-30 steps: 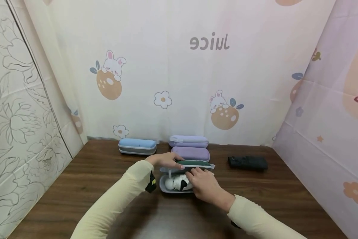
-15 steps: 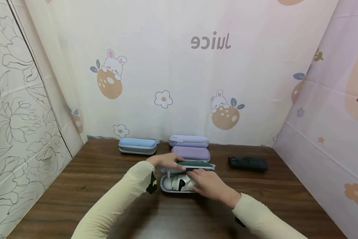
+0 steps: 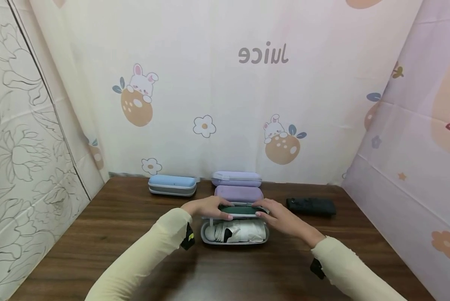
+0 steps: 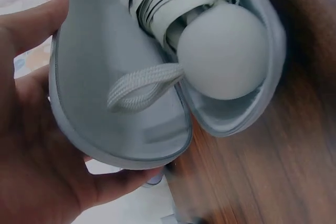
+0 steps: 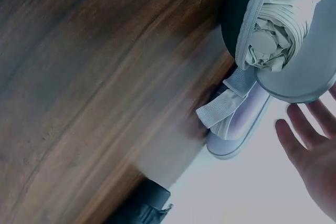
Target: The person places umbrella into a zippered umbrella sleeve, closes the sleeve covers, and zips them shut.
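Observation:
A hard zip case with a dark green shell [image 3: 243,210] and grey lining stands unzipped in mid-table, lid raised at the back. In its grey-rimmed base [image 3: 234,243] lies a folded off-white compact umbrella [image 3: 247,230], its round handle end [image 4: 226,51] at the left. A wrist loop [image 4: 142,85] hangs from the handle across the lid's lining. My left hand [image 3: 207,207] grips the lid's left end, thumb at the front rim and fingers behind. My right hand [image 3: 283,215] holds the right end, thumb in front, fingertips [image 5: 294,111] at the outer side.
Behind the green case sit a purple case [image 3: 240,193] and a lilac one [image 3: 237,178]. A blue and grey case [image 3: 172,185] stands at the back left. To the right lies a black pouch [image 3: 311,206]. Printed curtains border the wooden table [image 3: 115,217].
My right hand has left the umbrella and moved up and right to the lid's right end, so more of the umbrella shows. My left hand stays at the lid's left end.

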A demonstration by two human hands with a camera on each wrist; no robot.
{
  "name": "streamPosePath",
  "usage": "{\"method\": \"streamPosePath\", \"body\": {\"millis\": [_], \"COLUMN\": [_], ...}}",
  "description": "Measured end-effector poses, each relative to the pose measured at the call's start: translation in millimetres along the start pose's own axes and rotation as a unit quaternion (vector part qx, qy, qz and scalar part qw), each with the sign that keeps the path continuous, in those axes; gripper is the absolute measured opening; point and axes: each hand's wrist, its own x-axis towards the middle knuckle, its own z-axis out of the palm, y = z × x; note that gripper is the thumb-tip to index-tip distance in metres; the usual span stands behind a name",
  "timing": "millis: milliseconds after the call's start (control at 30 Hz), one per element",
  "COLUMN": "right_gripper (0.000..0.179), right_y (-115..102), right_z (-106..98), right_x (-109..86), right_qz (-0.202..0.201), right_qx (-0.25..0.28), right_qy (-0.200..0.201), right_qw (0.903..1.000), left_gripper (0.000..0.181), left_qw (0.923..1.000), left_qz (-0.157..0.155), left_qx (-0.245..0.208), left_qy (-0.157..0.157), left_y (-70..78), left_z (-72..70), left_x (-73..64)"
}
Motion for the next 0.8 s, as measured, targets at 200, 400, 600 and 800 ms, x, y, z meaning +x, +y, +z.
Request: {"method": "streamPosePath", "body": {"millis": [200, 400, 600, 800], "right_gripper": [0.040, 0.037, 0.036, 0.037], "right_y": [3, 5, 4, 1], "right_z": [0, 1, 2, 5], "right_x": [-4.7, -7.6, -13.6, -19.9], "right_qz": [-0.012, -0.033, -0.038, -0.048], "right_qx": [0.045, 0.031, 0.021, 0.000], "right_qy": [-0.038, -0.035, -0.042, -0.036], "right_qw": [0.9982, 0.9984, 0.9982, 0.9982], "left_gripper": [0.060, 0.064, 0.064, 0.063], "left_qw": [0.9985, 0.9927, 0.9828, 0.9748], "left_qz": [0.002, 0.022, 0.035, 0.054], "left_qx": [0.050, 0.108, 0.159, 0.188], "left_qy": [0.023, 0.049, 0.087, 0.107], "left_y": [4.3, 8.0, 10.3, 11.8], "left_z": [8.7, 16.7, 26.8, 34.5], "left_x": [-6.2, -13.0, -20.1, -26.1]}}
